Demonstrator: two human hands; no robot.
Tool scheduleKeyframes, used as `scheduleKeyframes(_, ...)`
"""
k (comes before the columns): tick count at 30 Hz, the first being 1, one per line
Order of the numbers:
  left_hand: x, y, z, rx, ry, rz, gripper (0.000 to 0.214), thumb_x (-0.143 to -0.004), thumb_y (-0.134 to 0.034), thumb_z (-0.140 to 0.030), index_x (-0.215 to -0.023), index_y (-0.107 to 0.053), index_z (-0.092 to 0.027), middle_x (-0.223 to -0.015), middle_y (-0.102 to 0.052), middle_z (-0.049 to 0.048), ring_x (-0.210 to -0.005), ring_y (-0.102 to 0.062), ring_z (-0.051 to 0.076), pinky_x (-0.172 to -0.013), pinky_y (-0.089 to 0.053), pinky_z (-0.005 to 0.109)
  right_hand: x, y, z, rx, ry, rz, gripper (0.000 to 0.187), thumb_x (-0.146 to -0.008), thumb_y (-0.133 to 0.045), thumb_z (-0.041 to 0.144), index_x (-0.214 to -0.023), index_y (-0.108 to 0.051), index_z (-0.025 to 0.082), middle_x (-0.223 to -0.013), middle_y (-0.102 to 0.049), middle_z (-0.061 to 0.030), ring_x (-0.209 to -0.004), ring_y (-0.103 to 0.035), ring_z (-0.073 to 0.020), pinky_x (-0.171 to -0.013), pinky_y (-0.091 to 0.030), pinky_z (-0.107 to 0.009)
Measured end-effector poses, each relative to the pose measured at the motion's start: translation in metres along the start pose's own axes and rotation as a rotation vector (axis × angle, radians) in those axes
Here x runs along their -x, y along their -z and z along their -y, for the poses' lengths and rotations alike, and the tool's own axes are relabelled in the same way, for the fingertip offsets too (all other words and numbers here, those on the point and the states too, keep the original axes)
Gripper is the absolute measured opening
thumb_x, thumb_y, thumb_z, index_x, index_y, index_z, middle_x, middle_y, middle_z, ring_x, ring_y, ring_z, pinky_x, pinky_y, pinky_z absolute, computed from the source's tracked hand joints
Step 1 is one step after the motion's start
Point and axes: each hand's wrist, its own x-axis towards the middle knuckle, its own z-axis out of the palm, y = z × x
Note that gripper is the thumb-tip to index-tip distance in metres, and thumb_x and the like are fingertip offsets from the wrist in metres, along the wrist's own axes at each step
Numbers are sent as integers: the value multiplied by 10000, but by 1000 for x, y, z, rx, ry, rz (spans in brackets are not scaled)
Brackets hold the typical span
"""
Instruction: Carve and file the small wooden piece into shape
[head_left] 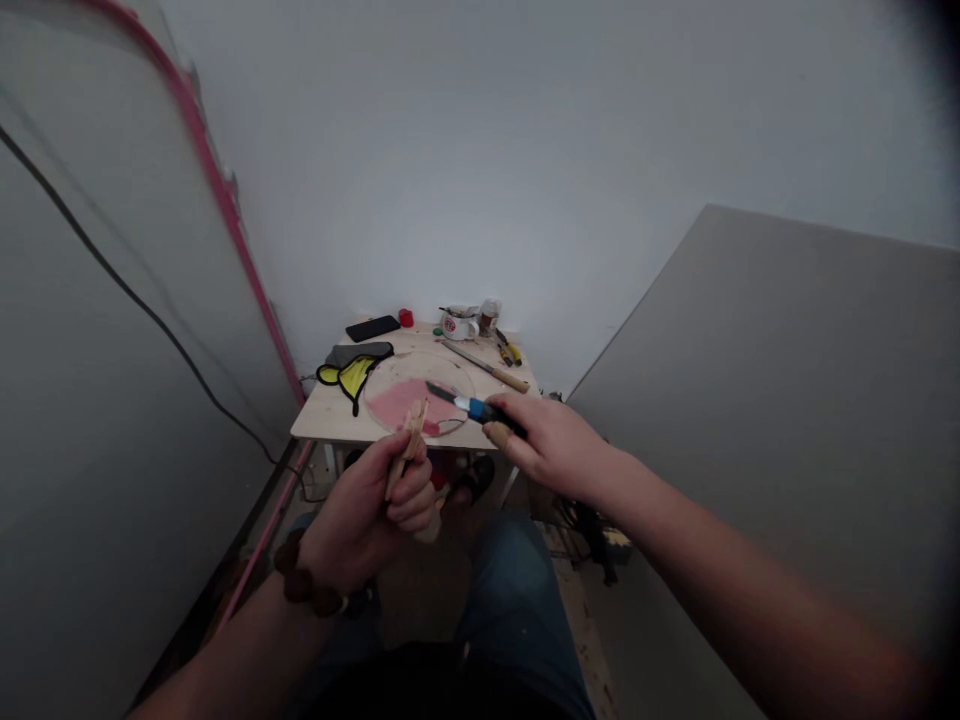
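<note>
My left hand (401, 490) is closed round a small piece of wood (409, 450), its upper end sticking up past the thumb and looking whittled. In my right hand (551, 440) is a utility knife (480, 410) with a blue and black handle. Its blade is out and points left, just above and to the right of the wood, apart from it. Beyond both hands lies a round board (397, 375) with a pink patch, on a small wooden table (322, 425).
On the table are a black phone (373, 328), a red cap (406, 318), a grey and yellow cloth (356, 372), a white mug (457, 325), a glass jar (489, 315), a wooden-handled file (487, 368) and yellow-handled pliers (510, 348). A grey panel (787, 400) stands at right.
</note>
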Motion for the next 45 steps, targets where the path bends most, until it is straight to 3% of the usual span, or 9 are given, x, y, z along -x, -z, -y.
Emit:
scheduleKeyframes(4,-4,-5,8,-104,-125,-120,320,-1021,-741,-491,-866,-670,-221,-636,-474,-39,-536,-386,121,-526,-380,259,7,1,24,74,72,89,347,-1186,-567,471,-1389,-744,252,-1225,-853,-130,-1078,-776,-322,-890,-538,-398)
scheduleKeyframes(8,-3,-7,12,-205,-181,-168,277,-963,-759,-473,-879,-695,-217,-719,-587,1,-607,-499,151,-577,-455,282,7,4,31,141,101,118,352,-1197,-575,497,-1400,-737,259,-1168,-856,-134,-1047,-781,-338,-858,-542,-408)
scheduleKeyframes(11,3,-7,15,-239,-198,-180,314,-971,-774,-495,-845,-677,-224,-693,-585,0,-591,-496,152,-574,-451,287,6,8,26,153,119,117,349,-1205,-569,509,-1361,-745,251,-1116,-854,-126,-1001,-782,-327,-829,-527,-395)
scheduleKeyframes(17,16,-9,13,-253,-180,-149,356,-972,-815,-546,-852,-703,-230,-631,-578,0,-535,-479,147,-535,-410,288,6,16,9,125,47,70,353,-1210,-525,488,-1353,-753,259,-1208,-855,-123,-1061,-778,-320,-829,-521,-382)
scheduleKeyframes(21,12,-9,13,-256,-192,-156,331,-986,-815,-543,-923,-732,-229,-608,-572,-16,-513,-444,141,-525,-378,282,11,19,16,80,4,14,358,-1200,-525,488,-1359,-756,266,-1244,-853,-122,-1072,-778,-320,-845,-523,-382)
scheduleKeyframes(27,8,-9,16,-367,-253,-167,293,-1043,-736,-474,-858,-647,-265,-573,-567,-22,-533,-454,171,-571,-407,303,18,13,36,90,108,87,350,-1196,-560,493,-1358,-743,243,-1190,-858,-122,-1043,-780,-312,-848,-520,-392)
scheduleKeyframes(34,21,-21,3,-580,-247,-216,246,-1082,-638,-402,-890,-665,-250,-597,-631,-19,-593,-545,185,-636,-440,297,17,5,35,152,145,118,346,-1214,-575,516,-1317,-725,222,-1101,-844,-110,-965,-766,-287,-768,-441,-358)
scheduleKeyframes(45,7,-4,15,-469,-208,-155,305,-1090,-703,-468,-898,-639,-240,-610,-598,-51,-552,-469,142,-589,-407,269,9,-8,12,238,214,69,361,-1215,-557,527,-1309,-718,218,-1065,-832,-108,-901,-730,-263,-731,-381,-348)
